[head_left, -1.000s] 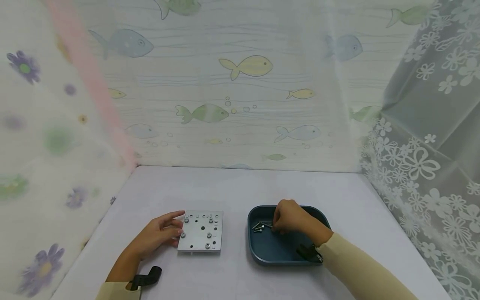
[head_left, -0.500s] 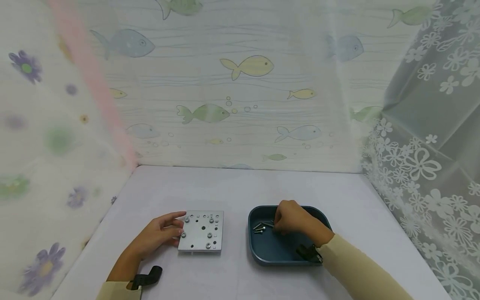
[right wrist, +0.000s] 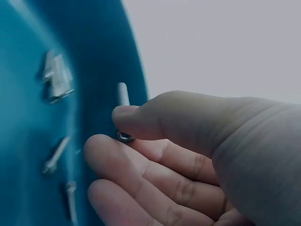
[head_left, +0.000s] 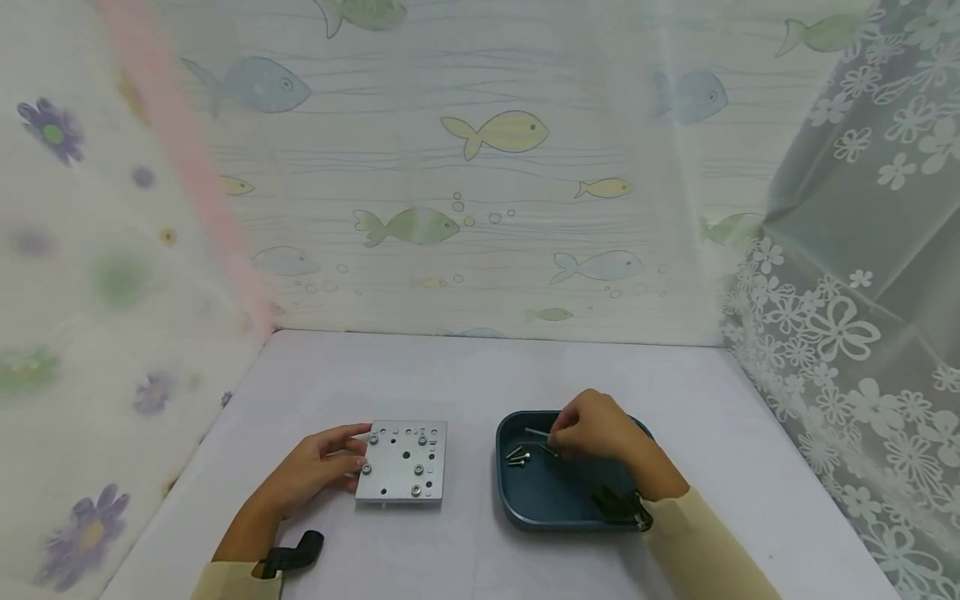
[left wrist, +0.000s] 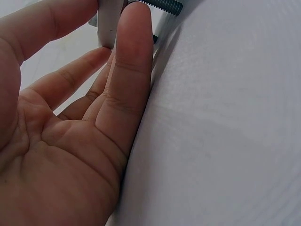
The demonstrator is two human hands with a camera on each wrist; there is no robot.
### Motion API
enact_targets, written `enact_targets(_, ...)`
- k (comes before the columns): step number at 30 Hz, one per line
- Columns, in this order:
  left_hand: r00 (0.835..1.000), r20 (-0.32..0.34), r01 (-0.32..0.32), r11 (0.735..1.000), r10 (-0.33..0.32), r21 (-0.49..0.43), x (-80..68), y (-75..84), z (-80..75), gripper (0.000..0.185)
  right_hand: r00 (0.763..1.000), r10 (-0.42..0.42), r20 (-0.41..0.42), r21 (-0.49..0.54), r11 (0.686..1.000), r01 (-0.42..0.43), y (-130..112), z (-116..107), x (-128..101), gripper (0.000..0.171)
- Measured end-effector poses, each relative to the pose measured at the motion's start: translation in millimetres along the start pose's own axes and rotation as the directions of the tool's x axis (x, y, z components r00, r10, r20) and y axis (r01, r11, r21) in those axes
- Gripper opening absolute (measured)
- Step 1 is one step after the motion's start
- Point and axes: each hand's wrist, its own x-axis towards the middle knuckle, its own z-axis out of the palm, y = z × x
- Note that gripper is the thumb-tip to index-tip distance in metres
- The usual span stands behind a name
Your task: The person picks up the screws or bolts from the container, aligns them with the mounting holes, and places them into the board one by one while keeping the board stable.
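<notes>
Screw [right wrist: 122, 94] in the right hand [head_left: 602, 429]: thumb and forefinger have it pinched, shaft pointing left, over the far part of the blue tray [head_left: 551, 504]. The other fingers of that hand are bent beneath the thumb. And down in the tray, loose screws [head_left: 518, 461] lie bunched on the left, with one more just beside the pinching fingers. Over on the left, here's the metal plate [head_left: 393, 477], well apart from the tray on the white surface [head_left: 480, 383]. Five screw heads show on its top, among the holes. The left hand [head_left: 318, 467] is at its left edge, fingers spread and fairly straight, touching it, one reaching to the far-left corner. Down low, a threaded end [left wrist: 167, 5] pokes out beneath the plate! Behind it all, a fish-print curtain [head_left: 487, 233] hangs at the far edge.
</notes>
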Motion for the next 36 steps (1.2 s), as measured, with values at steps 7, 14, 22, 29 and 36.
enact_targets(7, 1.000, 0.012, -0.011, 1.000, 0.012, -0.011, 0.5, -1.0, 1.1, 0.069, 0.997, -0.037, -0.064, 0.087, 0.995, 0.042, -7.8, -7.0, -9.1, 0.012)
enact_targets(14, 1.000, 0.001, -0.008, 1.000, 0.008, -0.009, 1.2, -0.8, 2.9, 0.068, 0.993, -0.013, -0.118, 0.197, 0.980, 0.037, -18.9, -5.2, -14.0, 0.016)
enact_targets(22, 1.000, -0.013, 0.010, 1.000, -0.010, -0.003, 2.8, -1.6, 5.5, 0.067, 0.979, -0.067, -0.191, 0.289, 0.950, 0.121, -40.1, -0.2, -13.6, 0.018)
enact_targets(29, 1.000, -0.012, 0.017, 1.000, -0.017, 0.004, 3.8, -3.9, 3.6, 0.067, 0.971, -0.103, -0.214, 0.331, 0.928, 0.172, -61.3, 10.6, -12.4, 0.017)
enact_targets(36, 0.999, -0.023, 0.036, 0.999, -0.036, -0.003, 2.3, -2.5, -0.4, 0.067, 0.968, -0.173, -0.182, 0.323, 0.919, 0.225, -73.3, 30.1, -8.0, 0.012)
